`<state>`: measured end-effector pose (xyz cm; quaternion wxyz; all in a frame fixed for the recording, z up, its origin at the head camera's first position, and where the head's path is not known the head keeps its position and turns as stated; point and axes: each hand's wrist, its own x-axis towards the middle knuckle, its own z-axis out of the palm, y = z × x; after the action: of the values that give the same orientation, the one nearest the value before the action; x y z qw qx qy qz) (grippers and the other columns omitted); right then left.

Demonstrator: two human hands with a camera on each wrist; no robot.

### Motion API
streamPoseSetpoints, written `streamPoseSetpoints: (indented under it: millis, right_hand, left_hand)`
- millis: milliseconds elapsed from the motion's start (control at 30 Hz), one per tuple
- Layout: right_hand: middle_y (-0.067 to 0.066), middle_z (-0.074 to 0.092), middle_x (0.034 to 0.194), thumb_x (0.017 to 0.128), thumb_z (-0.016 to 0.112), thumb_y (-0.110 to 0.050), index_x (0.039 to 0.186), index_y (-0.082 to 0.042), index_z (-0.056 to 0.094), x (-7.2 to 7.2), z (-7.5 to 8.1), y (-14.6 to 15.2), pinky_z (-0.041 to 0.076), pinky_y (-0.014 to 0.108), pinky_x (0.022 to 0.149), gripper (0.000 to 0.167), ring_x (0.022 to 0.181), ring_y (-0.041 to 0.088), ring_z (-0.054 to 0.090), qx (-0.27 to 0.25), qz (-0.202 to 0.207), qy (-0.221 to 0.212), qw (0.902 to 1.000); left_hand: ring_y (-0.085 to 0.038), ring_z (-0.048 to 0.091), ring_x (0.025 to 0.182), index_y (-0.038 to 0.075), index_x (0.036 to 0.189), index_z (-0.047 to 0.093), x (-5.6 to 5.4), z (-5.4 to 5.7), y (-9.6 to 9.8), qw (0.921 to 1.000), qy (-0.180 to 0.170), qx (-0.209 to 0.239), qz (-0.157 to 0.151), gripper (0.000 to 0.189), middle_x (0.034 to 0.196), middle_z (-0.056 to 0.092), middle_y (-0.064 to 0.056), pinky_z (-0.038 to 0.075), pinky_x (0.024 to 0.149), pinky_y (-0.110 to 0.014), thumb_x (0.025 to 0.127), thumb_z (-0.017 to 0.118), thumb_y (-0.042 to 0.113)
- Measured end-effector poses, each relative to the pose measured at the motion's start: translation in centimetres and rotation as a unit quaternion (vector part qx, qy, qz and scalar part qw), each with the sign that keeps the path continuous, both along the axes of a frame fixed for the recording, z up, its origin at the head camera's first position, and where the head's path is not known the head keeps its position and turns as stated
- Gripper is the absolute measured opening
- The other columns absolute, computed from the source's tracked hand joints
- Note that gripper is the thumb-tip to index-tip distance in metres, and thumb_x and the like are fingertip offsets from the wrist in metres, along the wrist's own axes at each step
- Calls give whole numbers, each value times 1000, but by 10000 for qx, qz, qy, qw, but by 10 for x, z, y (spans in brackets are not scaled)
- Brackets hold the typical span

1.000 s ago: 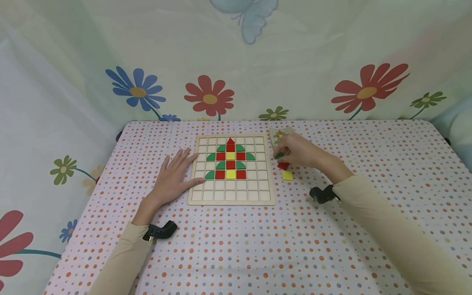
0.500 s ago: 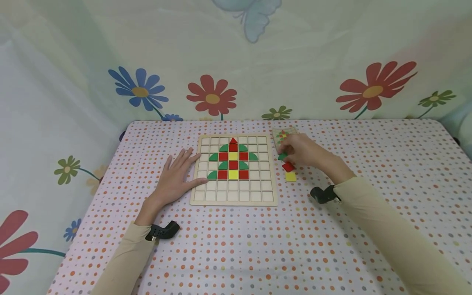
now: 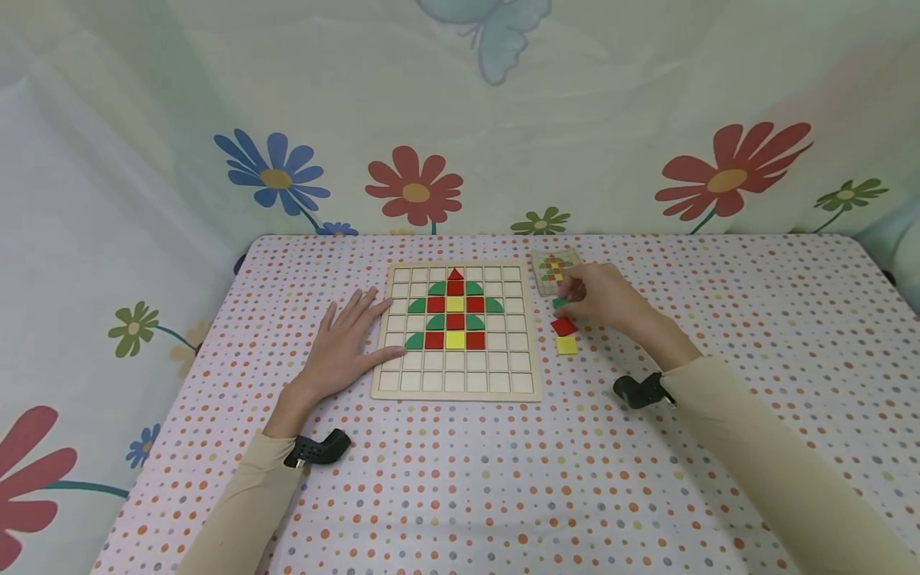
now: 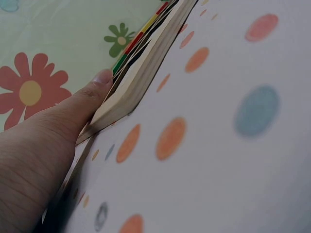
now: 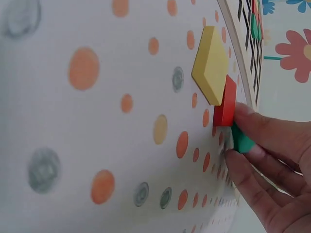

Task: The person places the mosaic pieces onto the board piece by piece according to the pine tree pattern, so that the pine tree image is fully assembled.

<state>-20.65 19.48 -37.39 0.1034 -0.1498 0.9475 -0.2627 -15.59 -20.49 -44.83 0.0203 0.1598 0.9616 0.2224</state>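
My left hand [image 3: 341, 343] lies spread at the left side of a wooden grid board [image 3: 510, 382], thumb and fingertips on its edge; the left wrist view shows the thumb [image 4: 90, 99] on the rim. Red, yellow and green tiles form a tree shape on the board. To the right of it, my right hand [image 3: 604, 302] pinches a green tile [image 5: 242, 140] between thumb and fingers, which partly cover it. Touching or very close to that tile is a red tile [image 5: 226, 104], and a yellow tile [image 5: 212, 68] lies beside the red one.
A small pattern card [image 3: 544, 257] with a printed tree lies at the board's upper right, partly behind my right fingers. A dotted cloth [image 3: 460, 479] covers the table. Behind it hangs a flowered curtain [image 3: 596, 144]. Both wrists carry black cameras.
My right hand has shifted slightly right and back from the card, uncovering more of its printed tree. The green tile has moved slightly right with the fingers. My left hand stays in place.
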Motion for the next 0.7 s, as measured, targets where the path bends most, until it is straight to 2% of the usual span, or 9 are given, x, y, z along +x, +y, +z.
streamPoseSetpoints:
  millis: [233, 433, 567, 700]
  right_hand:
    - [13, 69, 85, 87, 82, 4, 89, 2, 67, 10, 4, -17, 49, 34, 68, 15, 78, 25, 60, -235, 29, 252, 9994]
    - [12, 75, 90, 89, 80, 5, 101, 3, 79, 23, 8, -47, 57, 37, 76, 12, 84, 25, 67, -315, 299, 304, 9986]
    - [13, 76, 94, 90, 80, 3, 97, 3, 80, 31, 8, -67, 60, 36, 77, 8, 86, 23, 70, -250, 464, 288, 9982]
    - [11, 73, 94, 89, 81, 2, 95, 3, 81, 37, 5, -78, 57, 30, 71, 7, 84, 22, 66, -306, 570, 278, 9975]
  left_hand:
    - [-32, 6, 162, 16, 165, 34, 1, -1, -2, 10000, -42, -47, 49, 89, 174, 19, -12, -3, 129, -57, 94, 70, 57]
    - [-30, 5, 162, 17, 166, 33, 0, -1, -1, 9999, -111, -74, 39, 90, 175, 18, -10, -5, 129, -55, 94, 70, 58]
    - [-30, 5, 162, 17, 165, 34, -1, -1, 0, 10000, -86, -29, 15, 90, 175, 18, -10, -5, 129, -55, 94, 69, 59]
    - [-29, 4, 162, 18, 166, 33, -1, -2, 1, 10000, -96, -28, -2, 90, 175, 17, -10, -5, 129, -54, 94, 69, 59]
